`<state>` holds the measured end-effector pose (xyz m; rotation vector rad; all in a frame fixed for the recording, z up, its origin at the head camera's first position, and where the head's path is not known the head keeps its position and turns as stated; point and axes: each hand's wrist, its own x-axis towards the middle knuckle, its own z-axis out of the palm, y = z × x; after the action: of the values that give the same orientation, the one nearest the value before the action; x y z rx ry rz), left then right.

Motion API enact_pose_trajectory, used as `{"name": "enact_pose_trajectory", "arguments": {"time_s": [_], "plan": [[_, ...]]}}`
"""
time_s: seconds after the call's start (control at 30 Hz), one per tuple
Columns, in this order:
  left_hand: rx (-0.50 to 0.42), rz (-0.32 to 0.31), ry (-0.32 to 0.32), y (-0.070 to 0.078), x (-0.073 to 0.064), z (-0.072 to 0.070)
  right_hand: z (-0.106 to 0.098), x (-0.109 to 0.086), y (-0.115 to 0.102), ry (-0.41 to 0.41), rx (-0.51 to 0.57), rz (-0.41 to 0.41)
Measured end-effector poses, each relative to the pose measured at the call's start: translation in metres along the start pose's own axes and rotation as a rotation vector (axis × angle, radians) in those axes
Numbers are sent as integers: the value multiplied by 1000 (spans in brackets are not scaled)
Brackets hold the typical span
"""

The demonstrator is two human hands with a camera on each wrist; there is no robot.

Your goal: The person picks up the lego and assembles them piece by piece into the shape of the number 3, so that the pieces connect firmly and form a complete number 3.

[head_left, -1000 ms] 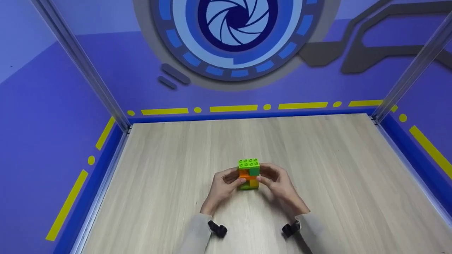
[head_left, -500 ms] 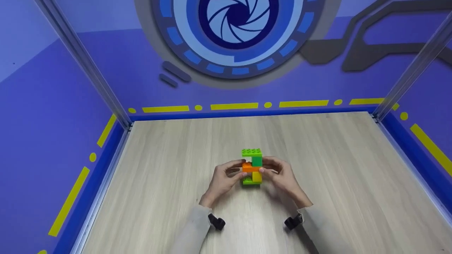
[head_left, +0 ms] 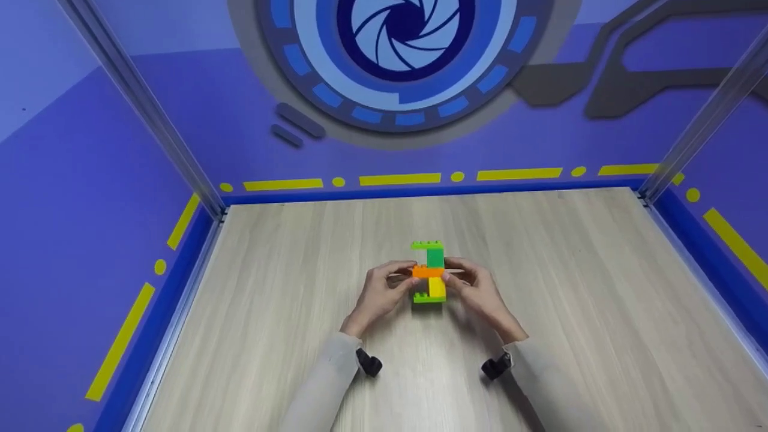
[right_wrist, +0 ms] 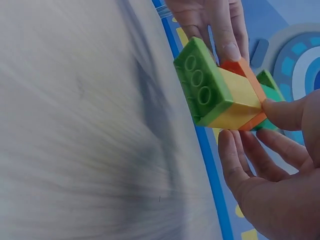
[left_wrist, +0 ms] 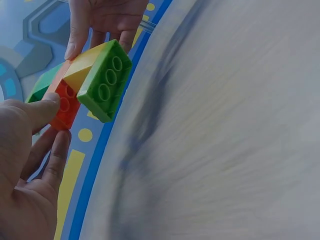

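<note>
Both hands hold a small stack of toy building bricks above the table. Its light green top brick (head_left: 426, 245) sits on a darker green brick (head_left: 435, 258). Below come an orange brick (head_left: 427, 272), a yellow brick (head_left: 437, 287) and a light green bottom brick (left_wrist: 106, 82), whose hollow underside shows in both wrist views. My left hand (head_left: 381, 292) pinches the left end of the orange brick between thumb and fingers. My right hand (head_left: 478, 290) grips the stack's right side, its thumb (right_wrist: 285, 114) at the orange brick's end and its fingers behind.
The wood-grain table (head_left: 288, 270) extends all round the hands. Blue-purple printed panels (head_left: 198, 120) with yellow dashes enclose it at the back and both sides, with metal posts in the corners. Each sleeve cuff carries a small black camera (head_left: 369, 363).
Both hands have raised the stack and moved it away from the body. The stack has tilted, so its front shows more and its studded top less. The grip looks the same.
</note>
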<state>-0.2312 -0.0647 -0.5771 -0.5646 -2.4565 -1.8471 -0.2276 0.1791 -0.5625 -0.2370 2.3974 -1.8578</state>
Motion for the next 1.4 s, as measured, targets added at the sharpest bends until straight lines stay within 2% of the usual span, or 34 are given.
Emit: {"name": "enact_pose_trajectory", "arguments": {"time_s": [0.17,0.4,0.7,1.1,1.4], "plan": [[14,-56,15,0,7,1,2,7,4,21,-2,-9],[12,-74,8,-6,14,4,10,15,14,99,-55,-16],[59,-160,-20,-16,19,5,15,18,24,94,-90,29],[125,-206,-19,-20,18,11,16,17,32,100,-169,79],[162,-181,-19,-22,15,12,16,16,32,80,-205,100]]}}
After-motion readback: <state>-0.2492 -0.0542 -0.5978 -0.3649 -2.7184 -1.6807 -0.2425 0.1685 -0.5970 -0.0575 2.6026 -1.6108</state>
